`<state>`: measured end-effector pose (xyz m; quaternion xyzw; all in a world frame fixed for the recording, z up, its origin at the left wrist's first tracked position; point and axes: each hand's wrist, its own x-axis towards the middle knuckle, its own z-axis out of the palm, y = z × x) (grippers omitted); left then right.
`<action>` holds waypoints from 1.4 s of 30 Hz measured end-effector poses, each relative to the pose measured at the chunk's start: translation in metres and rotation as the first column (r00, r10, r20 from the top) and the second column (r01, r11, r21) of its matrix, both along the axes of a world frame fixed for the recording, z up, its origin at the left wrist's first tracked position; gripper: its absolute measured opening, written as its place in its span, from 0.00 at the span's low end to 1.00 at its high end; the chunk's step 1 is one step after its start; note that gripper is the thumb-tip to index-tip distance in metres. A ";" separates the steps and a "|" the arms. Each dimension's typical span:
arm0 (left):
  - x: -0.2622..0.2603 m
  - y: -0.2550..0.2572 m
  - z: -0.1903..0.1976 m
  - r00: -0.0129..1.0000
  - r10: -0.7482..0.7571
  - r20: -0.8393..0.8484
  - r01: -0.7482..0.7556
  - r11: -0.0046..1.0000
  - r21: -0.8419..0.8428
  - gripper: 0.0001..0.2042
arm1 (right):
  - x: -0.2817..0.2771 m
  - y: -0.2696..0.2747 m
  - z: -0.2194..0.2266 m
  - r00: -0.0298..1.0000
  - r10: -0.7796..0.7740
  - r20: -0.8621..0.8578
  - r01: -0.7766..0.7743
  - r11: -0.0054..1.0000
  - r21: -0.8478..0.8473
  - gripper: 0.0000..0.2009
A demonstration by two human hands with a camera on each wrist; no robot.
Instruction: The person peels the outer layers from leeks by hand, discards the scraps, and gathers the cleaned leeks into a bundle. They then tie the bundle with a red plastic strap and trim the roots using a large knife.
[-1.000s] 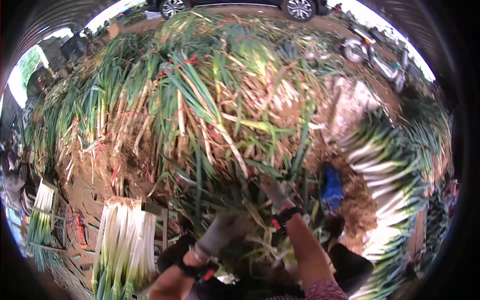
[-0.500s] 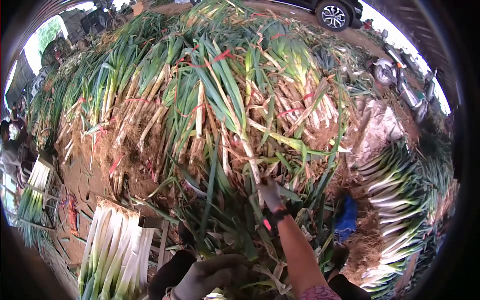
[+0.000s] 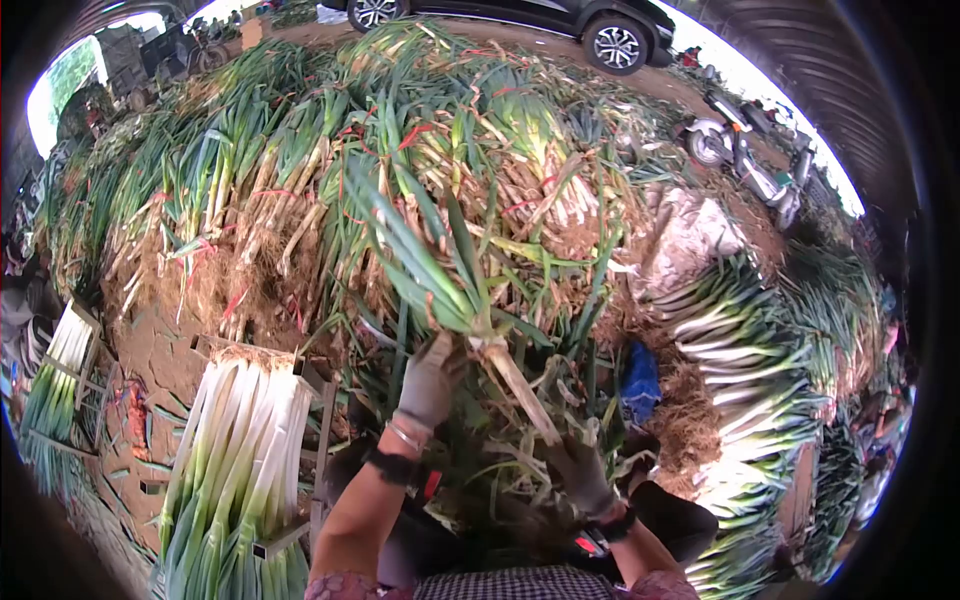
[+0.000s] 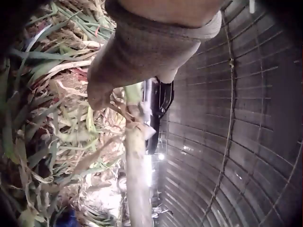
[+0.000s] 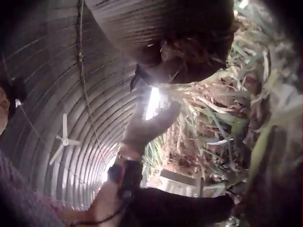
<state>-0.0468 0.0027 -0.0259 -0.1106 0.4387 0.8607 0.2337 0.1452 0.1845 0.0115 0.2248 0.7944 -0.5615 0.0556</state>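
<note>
A leek (image 3: 522, 390) with a pale stalk and fanned green leaves (image 3: 425, 260) slants across the middle of the head view. My gloved right hand (image 3: 580, 475) grips its lower root end; in the right wrist view, brown roots (image 5: 189, 49) show within that hand. At the collar where the leaves spread, my gloved left hand (image 3: 430, 385) has its fingertips on the leek. The left wrist view shows a dry strip of peel (image 4: 118, 108) running from those fingertips to the stalk (image 4: 137, 175). Loose leaves and peelings (image 3: 500, 460) lie beneath both hands.
A large heap of untrimmed leeks (image 3: 270, 200) spreads ahead. Cleaned white leeks fill a rack (image 3: 325, 430) at left, and more lie in a row (image 3: 745, 375) at right. A blue cloth (image 3: 640, 382) sits beside root trimmings (image 3: 690, 420). A car (image 3: 550, 20) stands behind.
My right hand reached forward to the heap and has come back toward me with the leek. The left hand moved up from low near my lap to the leek's collar. The head view has shifted.
</note>
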 end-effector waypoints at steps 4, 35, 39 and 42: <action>0.003 -0.003 -0.009 0.999 0.035 -0.025 -0.021 0.904 0.427 0.15 | 0.049 0.027 -0.036 0.976 0.209 -0.069 -0.181 0.940 0.290 0.13; 0.023 -0.020 0.014 0.948 -0.108 -0.301 0.218 0.906 0.362 0.24 | -0.083 -0.066 -0.019 0.816 0.307 -0.490 -0.052 0.883 0.467 0.20; 0.019 -0.012 -0.009 0.954 -0.140 -0.265 0.202 0.953 0.225 0.17 | -0.112 -0.066 -0.005 0.862 -0.005 -0.507 -0.046 0.995 -0.088 0.17; 0.016 -0.006 -0.016 0.779 -0.143 -0.610 0.071 0.987 -0.141 0.15 | -0.121 -0.063 0.000 0.879 0.012 -0.477 -0.151 0.955 -0.254 0.11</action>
